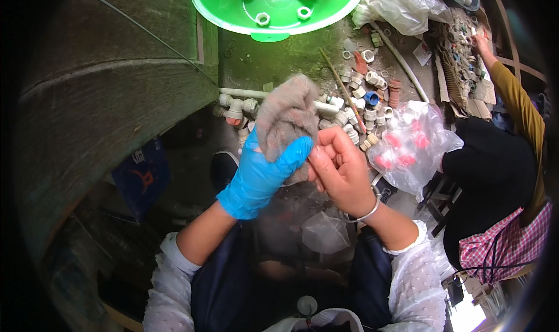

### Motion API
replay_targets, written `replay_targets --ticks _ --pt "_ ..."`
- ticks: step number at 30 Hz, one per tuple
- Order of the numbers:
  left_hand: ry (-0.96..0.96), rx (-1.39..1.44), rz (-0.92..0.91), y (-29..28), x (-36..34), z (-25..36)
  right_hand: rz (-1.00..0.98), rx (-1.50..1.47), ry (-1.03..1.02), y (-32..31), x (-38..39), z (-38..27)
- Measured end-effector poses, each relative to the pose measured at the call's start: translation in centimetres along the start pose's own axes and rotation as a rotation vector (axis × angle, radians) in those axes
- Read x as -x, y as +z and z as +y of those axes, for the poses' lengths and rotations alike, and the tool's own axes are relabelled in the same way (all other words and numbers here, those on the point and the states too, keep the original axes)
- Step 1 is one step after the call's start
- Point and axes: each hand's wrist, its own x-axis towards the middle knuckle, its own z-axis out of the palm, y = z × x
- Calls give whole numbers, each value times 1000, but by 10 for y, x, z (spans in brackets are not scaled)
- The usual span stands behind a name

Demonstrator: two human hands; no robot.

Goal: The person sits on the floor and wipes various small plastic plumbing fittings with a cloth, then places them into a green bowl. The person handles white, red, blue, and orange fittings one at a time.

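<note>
My left hand point(256, 177), in a blue glove, is closed round a bunched grey cloth point(289, 113), its thumb pressed across the front. The cloth sticks up above the glove in folds. My bare right hand point(343, 175), with a bangle point(367, 211) at the wrist, is right beside it. Its fingers are curled in and the thumb tip meets the cloth's edge by the left thumb. What the right fingers pinch is hidden, and any item inside the cloth is also out of sight. Just beyond my hands lies a pile of pipe fittings point(349, 119), mostly white.
A green basin point(276, 36) with several white rings stands ahead. A thin stick point(340, 87) lies over the fittings. To the right are a clear bag of red-and-white pieces point(407, 142), a white pipe point(399, 61) and a co-worker's arm point(512, 90), reaching to a parts-covered board.
</note>
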Motion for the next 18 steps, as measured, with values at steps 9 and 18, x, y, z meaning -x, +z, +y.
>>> replay_targets --ticks 9,18 --pt "-416 681 157 -2 -12 13 -125 -95 97 -15 1 -3" --pt "-154 -57 -30 11 -10 39 -26 557 -436 -29 8 -4"
